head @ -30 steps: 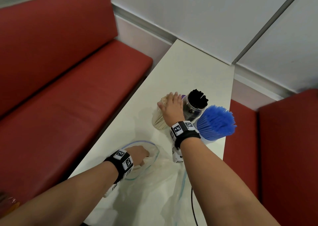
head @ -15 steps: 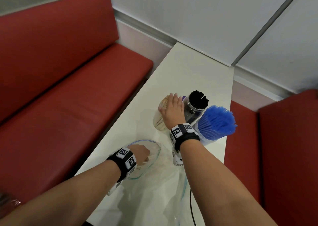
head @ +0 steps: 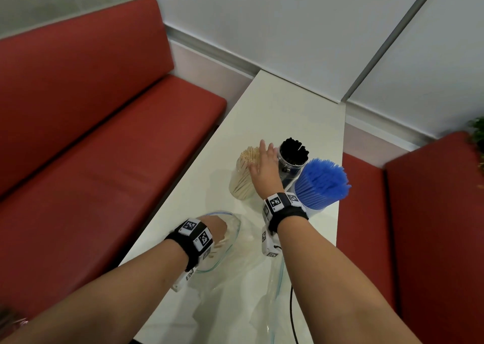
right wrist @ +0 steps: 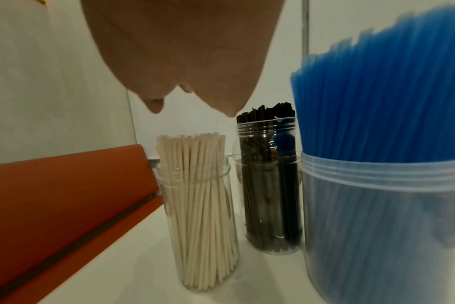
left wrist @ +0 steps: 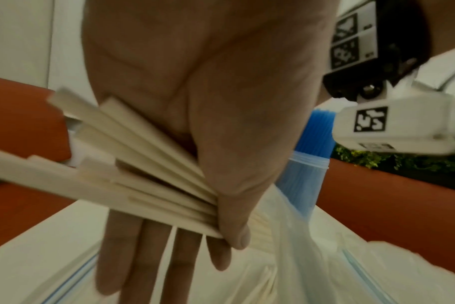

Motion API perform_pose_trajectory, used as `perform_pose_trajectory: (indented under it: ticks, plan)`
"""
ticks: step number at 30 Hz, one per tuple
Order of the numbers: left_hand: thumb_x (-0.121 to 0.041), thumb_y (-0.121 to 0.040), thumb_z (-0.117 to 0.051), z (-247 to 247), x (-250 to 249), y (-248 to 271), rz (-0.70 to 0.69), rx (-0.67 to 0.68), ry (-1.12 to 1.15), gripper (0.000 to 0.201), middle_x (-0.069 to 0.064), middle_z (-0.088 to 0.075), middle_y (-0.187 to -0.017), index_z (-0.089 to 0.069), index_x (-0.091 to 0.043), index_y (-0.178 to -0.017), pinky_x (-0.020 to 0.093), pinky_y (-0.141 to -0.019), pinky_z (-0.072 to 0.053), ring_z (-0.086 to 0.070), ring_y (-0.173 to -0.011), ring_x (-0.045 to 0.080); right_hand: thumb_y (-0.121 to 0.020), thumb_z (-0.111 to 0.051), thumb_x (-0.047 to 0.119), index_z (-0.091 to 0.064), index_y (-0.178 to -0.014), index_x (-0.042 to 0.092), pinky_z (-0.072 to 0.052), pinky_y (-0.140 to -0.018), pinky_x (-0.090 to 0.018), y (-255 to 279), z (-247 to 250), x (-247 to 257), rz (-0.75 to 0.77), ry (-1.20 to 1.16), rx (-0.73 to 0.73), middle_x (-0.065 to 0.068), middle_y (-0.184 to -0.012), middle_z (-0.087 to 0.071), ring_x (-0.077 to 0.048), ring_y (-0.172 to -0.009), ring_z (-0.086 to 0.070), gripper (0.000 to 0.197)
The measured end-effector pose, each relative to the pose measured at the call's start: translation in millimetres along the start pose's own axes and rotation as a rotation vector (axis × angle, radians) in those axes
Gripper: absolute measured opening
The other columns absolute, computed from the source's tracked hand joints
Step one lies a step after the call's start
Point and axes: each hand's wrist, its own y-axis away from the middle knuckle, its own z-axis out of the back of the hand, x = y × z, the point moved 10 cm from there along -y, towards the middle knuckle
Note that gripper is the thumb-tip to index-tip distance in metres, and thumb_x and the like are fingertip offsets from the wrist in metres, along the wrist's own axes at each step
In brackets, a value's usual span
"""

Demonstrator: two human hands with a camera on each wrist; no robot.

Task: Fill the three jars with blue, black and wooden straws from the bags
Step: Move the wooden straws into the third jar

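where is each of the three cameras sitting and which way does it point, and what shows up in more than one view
Head: worn on the head, looking down along the white table; both forearms, the left hand in the bag and the right hand show.
Left wrist: under the left wrist, looking along the palm at wooden straws pinched by the thumb.
Right wrist: under the right wrist, looking level at the three jars; only palm and fingertips show, holding nothing.
Shared: the blue straws appear in all three views; the wooden-straw jar and black-straw jar in head and right wrist.

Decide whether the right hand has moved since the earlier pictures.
Yes. The right hand has lifted off the wooden straws, shifting toward the black-straw jar.
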Motion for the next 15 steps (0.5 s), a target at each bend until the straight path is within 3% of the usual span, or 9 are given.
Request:
perform_pose_trajectory:
  ticks: [2,3,5,7,9,10,12,14,15]
  plan:
    - [-0.025,-0.098,-0.049,16,1,4,0.024,-0.019,-0.011,0.034,0.007,-0.06,-0.128,-0.053,-0.01,-0.128,0.037,-0.093,-0.048,-0.059,-0.113,0.025,-0.107,-0.043,0.015,-0.03,-0.16,0.016,-0.023,-0.126,-0.045,16,21,2,-0.012,-0.11,-0.148,-0.016,-0.164,-0.033,-0.028,-0.152,-0.031,0.055]
    - [-0.024,-0.098,-0.05,23,1,6,0.032,0.005,-0.009,0.032,0.009,-0.061,-0.125,-0.056,-0.007,-0.125,0.036,-0.09,-0.047,-0.06,-0.112,0.027,-0.106,-0.043,0.012,-0.045,-0.153,0.017,-0.037,-0.119,-0.045,24,24,3,-0.023,-0.231,-0.165,-0.014,-0.151,-0.052,-0.025,-0.135,-0.052,0.047]
    - [-0.024,-0.098,-0.051,34,-4,13,0.034,0.086,-0.031,0.029,0.01,-0.064,-0.119,-0.061,-0.004,-0.117,0.036,-0.091,-0.046,-0.06,-0.112,0.03,-0.107,-0.045,0.017,-0.063,-0.134,0.017,-0.054,-0.1,-0.04,41,5,11,-0.052,-0.545,-0.028,-0.015,-0.124,-0.07,-0.015,-0.102,-0.069,0.032]
    - [-0.025,-0.097,-0.055,52,-11,22,0.018,0.106,-0.073,0.024,0.008,-0.066,-0.109,-0.065,-0.005,-0.106,0.036,-0.096,-0.046,-0.059,-0.111,0.029,-0.106,-0.047,0.042,-0.065,-0.124,0.019,-0.056,-0.085,-0.028,62,-29,23,-0.087,-0.743,0.223,-0.02,-0.113,-0.073,-0.015,-0.09,-0.073,0.034]
    - [-0.026,-0.094,-0.06,76,-15,32,0.026,0.082,-0.087,0.033,0.006,-0.06,-0.126,-0.062,-0.007,-0.122,0.034,-0.099,-0.042,-0.055,-0.121,0.026,-0.099,-0.047,0.064,-0.066,-0.123,0.015,-0.055,-0.083,-0.023,85,-57,27,-0.064,-0.76,0.418,-0.024,-0.112,-0.071,-0.013,-0.091,-0.073,0.058]
    - [-0.026,-0.093,-0.062,85,-15,40,0.033,0.105,-0.115,0.039,0.005,-0.057,-0.133,-0.06,-0.008,-0.128,0.033,-0.1,-0.041,-0.053,-0.124,0.024,-0.097,-0.046,0.068,-0.066,-0.121,0.007,-0.055,-0.086,-0.023,95,-65,26,-0.014,-0.746,0.463,-0.026,-0.111,-0.071,-0.011,-0.093,-0.072,0.068]
    - [-0.03,-0.092,-0.064,102,-14,52,0.064,0.158,-0.206,0.034,0.006,-0.064,-0.123,-0.064,-0.009,-0.119,0.035,-0.095,-0.046,-0.059,-0.114,0.023,-0.095,-0.049,0.066,-0.066,-0.112,-0.001,-0.052,-0.092,-0.023,113,-74,24,0.057,-0.704,0.478,-0.014,-0.103,-0.074,-0.007,-0.095,-0.069,0.071]
    - [-0.028,-0.09,-0.064,129,-20,62,0.048,0.07,-0.308,0.023,0.006,-0.067,-0.103,-0.067,-0.008,-0.1,0.034,-0.085,-0.05,-0.062,-0.095,0.024,-0.086,-0.065,0.059,-0.073,-0.099,0.01,-0.049,-0.082,-0.02,122,-78,21,0.044,-0.596,0.444,0.006,-0.094,-0.073,-0.001,-0.085,-0.064,0.052]
    - [-0.025,-0.09,-0.063,140,-24,65,0.045,0.033,-0.324,0.023,0.007,-0.066,-0.104,-0.066,-0.006,-0.102,0.033,-0.083,-0.05,-0.061,-0.094,0.024,-0.078,-0.067,0.054,-0.074,-0.086,0.017,-0.047,-0.075,-0.018,124,-80,21,0.018,-0.558,0.431,0.01,-0.084,-0.071,0.001,-0.075,-0.062,0.038]
